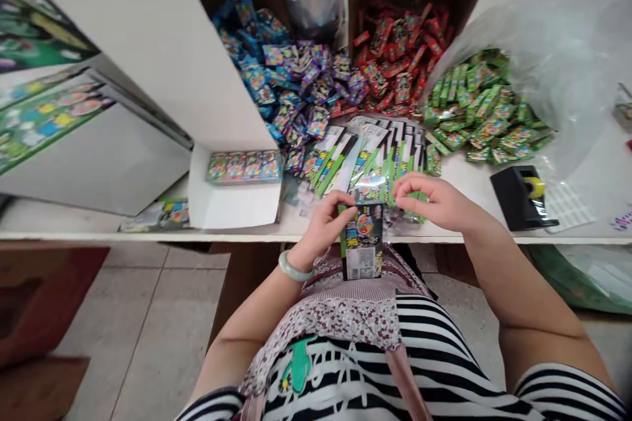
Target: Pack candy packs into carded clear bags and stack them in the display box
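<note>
White tabletop [471, 177] is stretching across the workspace, with tiled floor [187, 302] showing below its front edge; at that edge, before the person's apron [340, 322], a printed black packet [364, 247] is being held by the left hand [328, 223], whose thumb and fingers are gripping it near its upper left corner; the right hand [427, 200] is hovering near the packet, its fingers curling toward the thumb, though whether they are pinching clear film cannot be told; just beyond both hands, green-striped packets [390, 151] are lying in an overlapping spread; farther back, blue packets [254, 82], purple packets [316, 69] and red packets [399, 59] are forming heaps side by side; green packets [486, 112] are resting by a clear bag [557, 66]; leftward, an open white box [237, 207] is holding a row of small packs [244, 166]; rightward, a black tape dispenser [511, 197] is standing beside white labels [570, 204].
</note>
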Action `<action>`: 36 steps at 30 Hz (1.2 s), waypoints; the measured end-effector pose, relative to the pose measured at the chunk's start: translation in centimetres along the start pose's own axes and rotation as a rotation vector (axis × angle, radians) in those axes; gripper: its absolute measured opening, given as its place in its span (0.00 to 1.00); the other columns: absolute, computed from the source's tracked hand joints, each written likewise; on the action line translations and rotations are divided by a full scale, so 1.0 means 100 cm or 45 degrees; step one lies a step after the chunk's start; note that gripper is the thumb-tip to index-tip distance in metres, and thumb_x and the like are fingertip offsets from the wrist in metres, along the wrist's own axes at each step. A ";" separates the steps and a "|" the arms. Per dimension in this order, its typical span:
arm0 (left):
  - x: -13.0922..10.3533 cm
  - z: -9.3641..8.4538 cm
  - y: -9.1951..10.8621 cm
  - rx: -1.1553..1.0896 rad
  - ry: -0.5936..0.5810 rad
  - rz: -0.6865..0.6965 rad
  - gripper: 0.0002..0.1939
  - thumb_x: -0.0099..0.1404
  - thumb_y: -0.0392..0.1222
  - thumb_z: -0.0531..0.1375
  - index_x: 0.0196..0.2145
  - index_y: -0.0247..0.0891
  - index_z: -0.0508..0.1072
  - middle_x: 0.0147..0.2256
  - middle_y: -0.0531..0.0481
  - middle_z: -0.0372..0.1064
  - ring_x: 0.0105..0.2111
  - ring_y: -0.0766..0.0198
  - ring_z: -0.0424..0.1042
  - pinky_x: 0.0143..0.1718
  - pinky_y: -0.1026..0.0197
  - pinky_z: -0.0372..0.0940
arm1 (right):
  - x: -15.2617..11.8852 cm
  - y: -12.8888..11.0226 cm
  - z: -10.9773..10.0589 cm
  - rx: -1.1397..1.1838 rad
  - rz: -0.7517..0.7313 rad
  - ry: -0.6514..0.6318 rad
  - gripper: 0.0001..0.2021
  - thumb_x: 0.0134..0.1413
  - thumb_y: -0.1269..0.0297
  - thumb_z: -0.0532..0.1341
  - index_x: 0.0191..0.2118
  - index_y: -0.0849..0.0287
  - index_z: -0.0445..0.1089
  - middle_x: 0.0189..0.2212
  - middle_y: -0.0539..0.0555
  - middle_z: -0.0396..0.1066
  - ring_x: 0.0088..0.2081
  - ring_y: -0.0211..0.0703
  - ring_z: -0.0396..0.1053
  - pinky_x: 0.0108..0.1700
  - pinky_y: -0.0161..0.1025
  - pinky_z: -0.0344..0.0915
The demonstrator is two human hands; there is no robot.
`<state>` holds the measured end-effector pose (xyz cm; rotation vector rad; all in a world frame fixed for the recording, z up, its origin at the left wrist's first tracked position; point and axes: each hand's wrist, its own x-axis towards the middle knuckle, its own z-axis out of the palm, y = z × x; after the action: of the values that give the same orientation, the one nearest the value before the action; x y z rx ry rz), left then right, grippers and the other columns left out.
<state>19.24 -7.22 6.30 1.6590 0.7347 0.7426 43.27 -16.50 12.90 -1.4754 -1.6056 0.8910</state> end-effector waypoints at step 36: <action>-0.033 -0.096 0.037 0.086 0.300 0.264 0.21 0.66 0.60 0.62 0.46 0.41 0.71 0.40 0.50 0.75 0.38 0.63 0.74 0.41 0.57 0.73 | 0.072 0.014 0.035 0.587 0.565 -0.263 0.25 0.39 0.45 0.76 0.40 0.54 0.74 0.37 0.54 0.76 0.38 0.46 0.73 0.36 0.39 0.68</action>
<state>9.97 -4.92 11.33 1.7448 0.7658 1.0842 40.55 -9.22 10.61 -1.4523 -1.1078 1.5888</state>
